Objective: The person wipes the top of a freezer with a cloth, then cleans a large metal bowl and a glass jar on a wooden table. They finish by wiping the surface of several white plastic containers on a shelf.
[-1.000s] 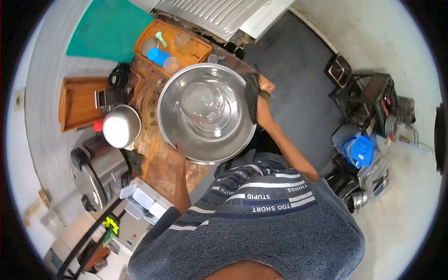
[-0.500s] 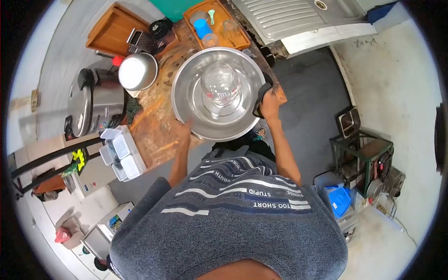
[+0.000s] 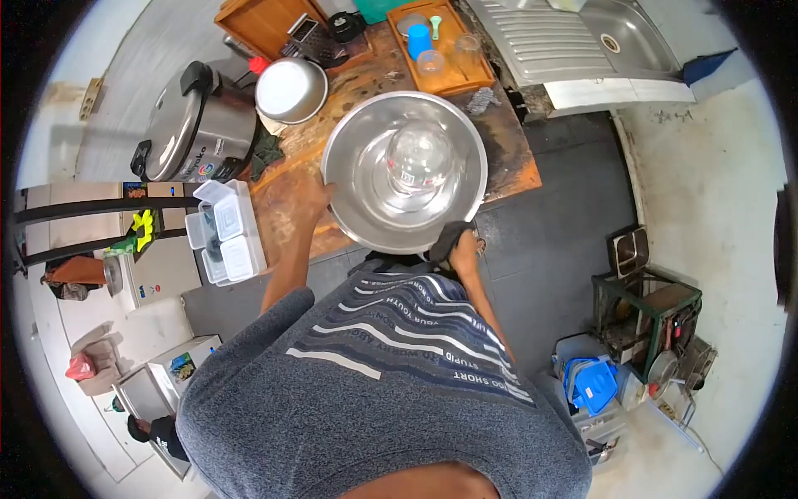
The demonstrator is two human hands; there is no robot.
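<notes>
A large steel basin (image 3: 353,179) lies at the wooden table's front edge, with a clear glass jar (image 3: 420,158) inside it. My left hand (image 3: 309,204) has its fingers wrapped on the basin's left rim. At the lower right rim, my right hand (image 3: 464,252) is closed on a dark cloth (image 3: 449,241), which touches the basin.
Behind the basin, a wooden tray (image 3: 453,79) holds cups and a green spoon. To the left are a steel bowl (image 3: 291,90), a rice cooker (image 3: 204,125) and plastic containers (image 3: 237,233). A sink (image 3: 628,37) stands back right; a person (image 3: 162,432) shows at lower left.
My right hand and the cloth have moved down along the basin's right rim. My left hand has moved up the left rim. The jar stands farther right in the basin, and the view has shifted.
</notes>
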